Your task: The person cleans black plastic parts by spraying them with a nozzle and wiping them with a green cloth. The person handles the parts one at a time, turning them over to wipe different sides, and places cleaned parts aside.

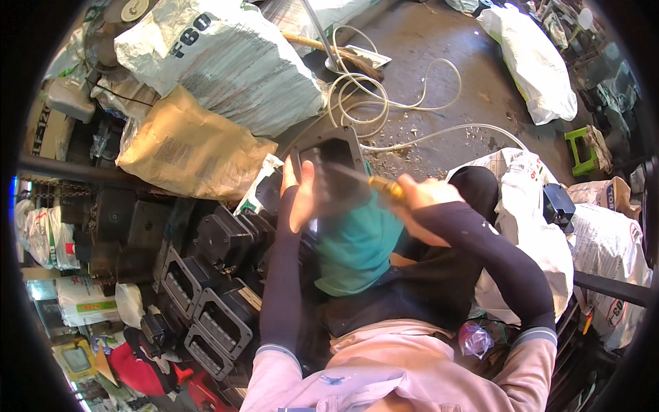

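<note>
My left hand [299, 198] grips a black plastic housing [353, 145] by its near left side, thumb over the rim. The housing has a wide rectangular frame around a deep opening and is tilted up above my lap. In my right hand [427, 199] is a yellow-handled tool [386, 187] with a thin shaft or blade directed at the housing. Motion blur hides the tip, so I cannot tell its exact kind or whether it touches the plastic. Teal cloth [357, 247] is draped over my lap beneath both hands.
Several similar black housings [221, 323] are stacked at my left. Beyond them lie a brown paper bag [195, 147] and a large white sack [220, 69]. A clear hose [456, 75] coils across the floor, strewn with shavings, near a broom [360, 63]. White sacks [525, 240] stand right.
</note>
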`<action>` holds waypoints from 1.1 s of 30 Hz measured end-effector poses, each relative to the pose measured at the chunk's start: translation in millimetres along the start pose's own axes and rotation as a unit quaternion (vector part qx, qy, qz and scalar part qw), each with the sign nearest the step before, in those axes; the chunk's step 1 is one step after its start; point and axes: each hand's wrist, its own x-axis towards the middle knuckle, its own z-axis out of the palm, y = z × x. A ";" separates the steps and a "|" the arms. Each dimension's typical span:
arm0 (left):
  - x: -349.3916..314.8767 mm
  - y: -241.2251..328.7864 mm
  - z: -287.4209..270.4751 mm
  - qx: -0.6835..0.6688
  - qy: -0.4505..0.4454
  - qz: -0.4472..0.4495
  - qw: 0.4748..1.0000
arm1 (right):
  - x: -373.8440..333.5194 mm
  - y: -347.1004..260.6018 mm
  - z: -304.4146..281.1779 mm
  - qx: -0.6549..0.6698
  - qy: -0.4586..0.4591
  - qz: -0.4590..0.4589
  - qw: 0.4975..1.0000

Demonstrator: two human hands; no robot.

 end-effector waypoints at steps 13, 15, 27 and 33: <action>3.4 6.7 1.8 -0.014 0.010 0.004 1.000 | -35.1 7.7 -1.2 0.001 -0.052 -0.075 0.996; 6.6 3.9 4.9 -0.016 0.020 0.009 1.000 | -33.6 8.9 -2.6 -0.006 0.049 -0.069 0.996; -0.7 2.2 12.9 -0.140 0.015 0.023 0.990 | -6.0 -6.7 -7.6 -0.065 0.003 -0.037 0.997; -12.2 16.3 17.9 -0.129 0.030 0.025 0.991 | -31.2 9.5 -27.5 -0.110 0.030 0.012 0.993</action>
